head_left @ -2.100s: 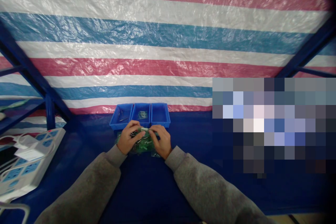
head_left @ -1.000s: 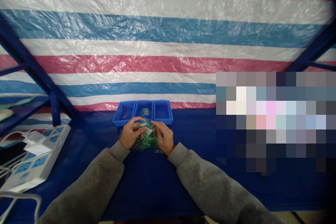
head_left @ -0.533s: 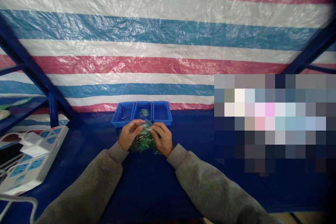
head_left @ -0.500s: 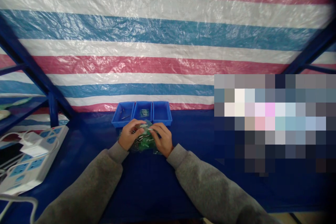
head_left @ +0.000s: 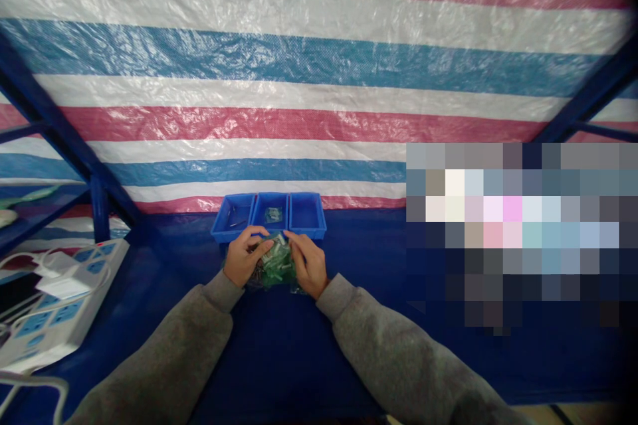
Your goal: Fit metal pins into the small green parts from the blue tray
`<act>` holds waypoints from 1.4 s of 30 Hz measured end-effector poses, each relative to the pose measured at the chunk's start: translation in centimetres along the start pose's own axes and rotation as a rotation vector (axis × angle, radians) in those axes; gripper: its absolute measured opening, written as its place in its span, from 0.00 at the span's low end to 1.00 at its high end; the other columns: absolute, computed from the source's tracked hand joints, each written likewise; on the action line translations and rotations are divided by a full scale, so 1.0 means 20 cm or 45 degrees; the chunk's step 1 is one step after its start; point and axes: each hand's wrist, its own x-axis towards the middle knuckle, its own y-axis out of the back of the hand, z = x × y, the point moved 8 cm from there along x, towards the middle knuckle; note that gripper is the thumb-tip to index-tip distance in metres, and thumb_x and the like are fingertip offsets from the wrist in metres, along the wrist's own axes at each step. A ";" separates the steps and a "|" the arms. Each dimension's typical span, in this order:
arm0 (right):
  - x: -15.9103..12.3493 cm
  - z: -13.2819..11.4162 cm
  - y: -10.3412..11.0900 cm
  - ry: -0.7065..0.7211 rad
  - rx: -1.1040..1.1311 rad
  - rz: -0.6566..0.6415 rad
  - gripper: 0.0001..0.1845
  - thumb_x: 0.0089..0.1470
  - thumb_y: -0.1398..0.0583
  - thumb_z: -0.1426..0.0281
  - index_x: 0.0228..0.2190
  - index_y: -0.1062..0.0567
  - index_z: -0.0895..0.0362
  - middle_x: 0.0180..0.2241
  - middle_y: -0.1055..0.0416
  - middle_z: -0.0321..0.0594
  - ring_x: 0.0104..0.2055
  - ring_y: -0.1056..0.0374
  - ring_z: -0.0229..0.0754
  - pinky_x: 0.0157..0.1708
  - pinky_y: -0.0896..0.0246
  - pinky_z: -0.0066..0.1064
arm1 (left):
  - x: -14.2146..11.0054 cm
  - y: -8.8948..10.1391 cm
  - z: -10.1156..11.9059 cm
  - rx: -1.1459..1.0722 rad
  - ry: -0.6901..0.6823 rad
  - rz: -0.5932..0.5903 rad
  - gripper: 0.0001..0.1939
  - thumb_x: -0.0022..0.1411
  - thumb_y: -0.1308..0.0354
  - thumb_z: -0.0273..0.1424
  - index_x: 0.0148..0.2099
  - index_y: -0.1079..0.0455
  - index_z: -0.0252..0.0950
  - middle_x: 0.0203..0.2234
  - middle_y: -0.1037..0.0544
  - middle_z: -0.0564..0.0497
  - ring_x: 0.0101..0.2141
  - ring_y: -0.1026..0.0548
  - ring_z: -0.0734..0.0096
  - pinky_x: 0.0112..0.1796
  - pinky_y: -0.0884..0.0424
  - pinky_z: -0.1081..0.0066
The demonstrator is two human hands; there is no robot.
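Observation:
Between my hands I hold up a small clear plastic bag (head_left: 280,239) with whitish pieces showing in it. My left hand (head_left: 243,259) pinches its left side between thumb and fingers. At the right edge, my right hand (head_left: 310,261) is closed with thumb and forefinger together. Just below lies a heap of green plastic pieces (head_left: 279,271), with dark metal pieces at its left, in crumpled clear plastic; their exact kind is too small to tell. Beyond my hands stand three blue bins: the left bin (head_left: 232,216) holds a few thin metal pieces, the middle bin (head_left: 259,211) a small clear packet (head_left: 273,214).
The right blue bin (head_left: 306,212) stands beside the middle one on the blue table (head_left: 299,358). A white power strip (head_left: 74,319) with plugs and cables lies at the left. Blue frame posts (head_left: 98,206) and a striped sheet (head_left: 279,126) close off the back. The right side is pixelated.
The small bag has tilted and shifted in my fingers. My right thumb and forefinger have moved along its edge, and the dark metal pieces below are more covered. The bins have stayed put.

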 end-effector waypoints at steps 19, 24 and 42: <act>0.00 0.11 0.02 -0.271 0.056 0.205 0.09 0.54 0.42 0.68 0.38 0.29 0.57 0.30 0.29 0.37 0.29 0.33 0.36 0.34 0.35 0.28 | 0.02 -0.02 -0.01 -0.009 -0.107 -0.079 0.14 0.55 0.41 0.38 0.39 0.30 0.33 0.33 0.23 0.46 0.34 0.25 0.66 0.35 0.28 0.69; -0.01 0.11 0.02 -0.257 0.085 0.190 0.12 0.55 0.43 0.67 0.41 0.30 0.56 0.27 0.30 0.35 0.27 0.33 0.35 0.32 0.35 0.28 | 0.00 -0.01 -0.04 -0.086 -0.007 -0.032 0.17 0.52 0.39 0.38 0.41 0.32 0.33 0.24 0.23 0.51 0.24 0.24 0.69 0.29 0.27 0.70; 0.01 0.06 0.03 -0.122 -0.067 0.166 0.12 0.57 0.49 0.74 0.37 0.27 0.56 0.32 0.29 0.40 0.34 0.32 0.38 0.37 0.36 0.31 | 0.25 0.16 0.02 0.488 -0.132 0.111 0.15 0.59 0.48 0.39 0.45 0.31 0.37 0.40 0.24 0.48 0.41 0.27 0.65 0.39 0.30 0.68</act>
